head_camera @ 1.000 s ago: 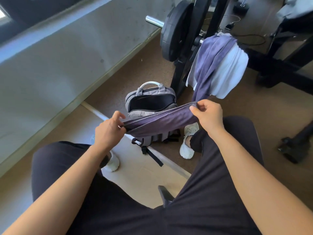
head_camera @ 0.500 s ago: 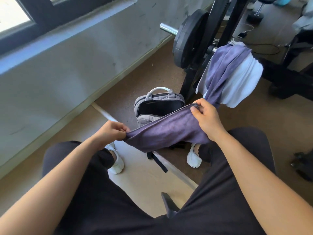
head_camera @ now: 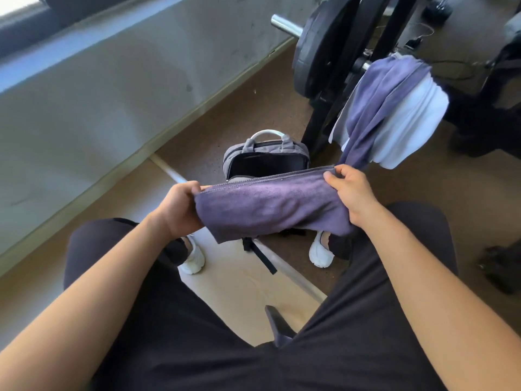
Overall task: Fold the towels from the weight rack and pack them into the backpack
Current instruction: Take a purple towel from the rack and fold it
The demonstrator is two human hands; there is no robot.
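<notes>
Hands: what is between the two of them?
A purple towel, held at each end by the left hand and right hand, shown in the head view.

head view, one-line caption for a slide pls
Left hand and right hand hold a purple towel before the open backpack; more towels hang on the rack.

- The front towel (head_camera: 270,207) is plain dark purple, with no pattern.
- The backpack (head_camera: 239,149) is grey outside and black inside.
- The backpack's handle (head_camera: 267,133) is white.
- The hanging purple towel (head_camera: 386,91) is a lighter purple.
- The hanging pale towel (head_camera: 408,128) is white, a little bit blue.
- The weight plate (head_camera: 315,57) is black.
- The bar (head_camera: 284,25) is shiny silver.
- The shoes (head_camera: 194,258) are white.
- The trousers (head_camera: 197,348) are black.
- The floor (head_camera: 225,114) is brown, with a paler tan part.
- The wall (head_camera: 98,88) is grey.
</notes>
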